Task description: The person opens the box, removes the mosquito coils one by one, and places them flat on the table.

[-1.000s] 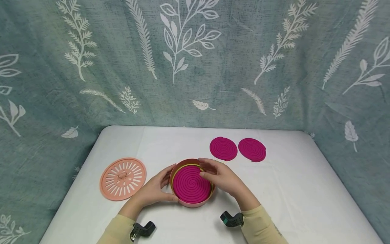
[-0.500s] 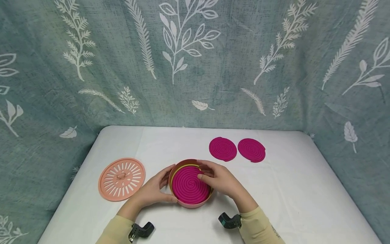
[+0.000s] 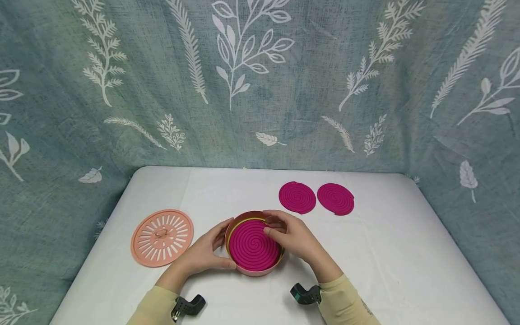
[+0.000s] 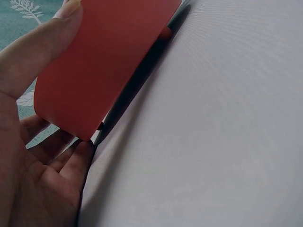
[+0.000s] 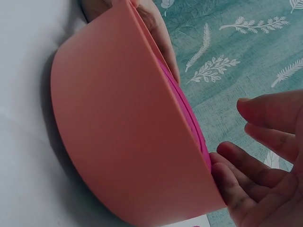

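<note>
A round salmon-pink mosquito coil box (image 3: 255,272) stands on the white table, with a yellow ring inside its rim. A magenta mosquito coil (image 3: 254,246) lies flat in it, filling most of the opening. My left hand (image 3: 207,252) grips the box's left side, thumb at the front and fingers round the back; the left wrist view shows the box wall (image 4: 99,61) between them. At the right rim, my right hand (image 3: 298,237) has its lower fingertips (image 5: 225,175) touching the edge. Its thumb is over the coil in the head view, and nothing shows between thumb and fingers.
A slotted pink lid (image 3: 142,253) with a small central handle lies on the table at the left, beside the left forearm. Two more magenta coils, a left one (image 3: 297,197) and a right one (image 3: 336,199), lie behind the box. A patterned green cloth (image 3: 260,90) hangs behind.
My right hand has shifted slightly left with its thumb further over the coil. My left hand keeps its grip, and the box stays in place.
</note>
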Tool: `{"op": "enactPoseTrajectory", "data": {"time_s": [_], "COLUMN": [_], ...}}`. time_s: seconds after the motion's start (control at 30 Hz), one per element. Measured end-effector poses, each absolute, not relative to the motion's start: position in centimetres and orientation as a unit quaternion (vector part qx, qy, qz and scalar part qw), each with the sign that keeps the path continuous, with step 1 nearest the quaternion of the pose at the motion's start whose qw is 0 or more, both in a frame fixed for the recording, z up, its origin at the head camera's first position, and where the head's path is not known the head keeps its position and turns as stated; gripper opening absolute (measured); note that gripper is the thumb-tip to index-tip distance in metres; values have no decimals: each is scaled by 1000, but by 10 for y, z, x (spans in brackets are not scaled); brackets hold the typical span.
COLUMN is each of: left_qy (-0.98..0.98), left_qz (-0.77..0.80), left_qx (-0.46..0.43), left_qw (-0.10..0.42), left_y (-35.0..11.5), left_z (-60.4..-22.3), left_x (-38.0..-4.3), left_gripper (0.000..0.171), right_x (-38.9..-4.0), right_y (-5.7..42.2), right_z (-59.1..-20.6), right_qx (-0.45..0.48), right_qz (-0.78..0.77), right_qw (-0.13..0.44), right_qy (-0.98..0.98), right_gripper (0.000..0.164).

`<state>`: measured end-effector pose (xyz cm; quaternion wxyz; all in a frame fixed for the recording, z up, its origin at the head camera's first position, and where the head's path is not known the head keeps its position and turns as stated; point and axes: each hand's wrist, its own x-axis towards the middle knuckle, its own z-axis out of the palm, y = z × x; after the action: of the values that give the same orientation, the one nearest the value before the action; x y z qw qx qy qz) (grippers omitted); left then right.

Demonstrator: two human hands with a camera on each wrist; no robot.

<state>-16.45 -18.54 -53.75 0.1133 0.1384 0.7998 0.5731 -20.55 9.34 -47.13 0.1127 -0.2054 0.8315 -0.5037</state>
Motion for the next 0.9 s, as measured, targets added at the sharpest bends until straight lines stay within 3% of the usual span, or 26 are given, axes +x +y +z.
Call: {"op": "enactPoseTrajectory", "data": {"time_s": [0.73, 0.9], "left_qy": [792, 794], "left_qz": [582, 579], "left_qx": [148, 147], "left_qw": [109, 109], "left_y": [-187, -186], "left_z": [-539, -540], "left_x": [-166, -166], "left_gripper": [116, 116], "right_x": [-204, -205], "right_y": [87, 87], "right_z": [-469, -472], "right_qx": [-167, -149], "right_qz": [-582, -616], "right_qw": [120, 144], "right_qy": [787, 760], "right_gripper": [37, 37]}}
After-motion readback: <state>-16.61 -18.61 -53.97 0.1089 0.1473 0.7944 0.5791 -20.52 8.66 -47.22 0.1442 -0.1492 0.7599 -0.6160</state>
